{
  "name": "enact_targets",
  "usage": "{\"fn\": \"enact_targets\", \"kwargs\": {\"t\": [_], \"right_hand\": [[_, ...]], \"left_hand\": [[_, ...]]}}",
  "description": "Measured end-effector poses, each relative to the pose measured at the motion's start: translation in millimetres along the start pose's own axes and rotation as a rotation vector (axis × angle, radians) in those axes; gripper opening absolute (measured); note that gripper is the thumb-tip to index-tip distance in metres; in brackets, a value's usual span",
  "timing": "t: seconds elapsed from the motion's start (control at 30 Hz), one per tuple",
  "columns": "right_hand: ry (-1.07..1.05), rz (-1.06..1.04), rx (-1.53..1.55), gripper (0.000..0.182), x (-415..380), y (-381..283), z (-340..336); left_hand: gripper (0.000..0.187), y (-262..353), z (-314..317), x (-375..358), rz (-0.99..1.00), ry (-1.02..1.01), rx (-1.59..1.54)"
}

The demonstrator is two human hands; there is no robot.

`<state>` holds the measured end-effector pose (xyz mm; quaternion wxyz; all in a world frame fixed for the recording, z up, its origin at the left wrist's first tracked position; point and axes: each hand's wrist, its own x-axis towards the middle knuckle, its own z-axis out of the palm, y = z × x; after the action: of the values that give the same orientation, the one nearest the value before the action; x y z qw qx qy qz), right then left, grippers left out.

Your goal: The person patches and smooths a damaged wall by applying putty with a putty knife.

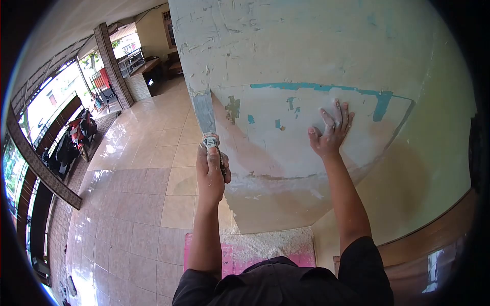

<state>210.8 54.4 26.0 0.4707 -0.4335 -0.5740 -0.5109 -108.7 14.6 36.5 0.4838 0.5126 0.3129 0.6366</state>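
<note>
Fingers [225, 176] of my left hand [210, 171] are curled closed around one scraper [205, 115], hiding much of its handle from me. I cannot make out whether the blade's far end presses on the wall [291, 153] or only overlaps its left edge. My right hand [332, 127] shows me its back; I see nothing held in it, though the palm side is hidden. A dark shirt [275, 285] covers the near part of a pink board [232, 255], and the lens's round border cuts off the room's edges.

Both forearms reach forward. The left wrist is nearly straight, with the blade pointing away from me; the right hand is spread against the wall, thumb out to the left.

I count two hands, one scraper, one long teal strip [306, 86] just beyond the right fingertips, several smaller teal patches, one pink board strewn with pale crumbs [286, 245], and, well off to the left past the tiled floor [138, 188], one red motorbike [79, 135].
</note>
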Motion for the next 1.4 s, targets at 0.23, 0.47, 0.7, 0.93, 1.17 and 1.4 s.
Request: {"fn": "enact_targets", "kwargs": {"t": [0.23,0.47,0.7,0.93,1.17,1.4], "right_hand": [[-0.003,0.012,-0.002,0.044,-0.5,0.0,-1.6],[0.004,0.007,0.004,0.045,-1.7,0.7,-1.4],[0.01,0.016,0.0,0.044,-1.8,1.1,-0.8],[0.007,0.008,-0.006,0.045,-1.7,1.3,-1.2],[-0.004,0.01,0.011,0.044,-0.8,1.2,-2.8],[0.005,0.014,0.025,0.044,-1.6,1.0,-1.4]], "left_hand": [[0.032,-8.6,-5.5,-3.9,0.096,-0.04,0.054],[0.033,-12.4,7.8,-1.7,0.052,-0.048,0.048],[0.032,-4.7,16.0,-0.1,0.029,-0.035,0.071],[0.032,-16.9,17.0,-2.9,0.067,-0.039,0.049],[0.031,-14.8,20.6,-4.8,0.016,-0.064,0.061],[0.031,-9.4,24.0,-7.3,0.008,-0.046,0.084]]}}
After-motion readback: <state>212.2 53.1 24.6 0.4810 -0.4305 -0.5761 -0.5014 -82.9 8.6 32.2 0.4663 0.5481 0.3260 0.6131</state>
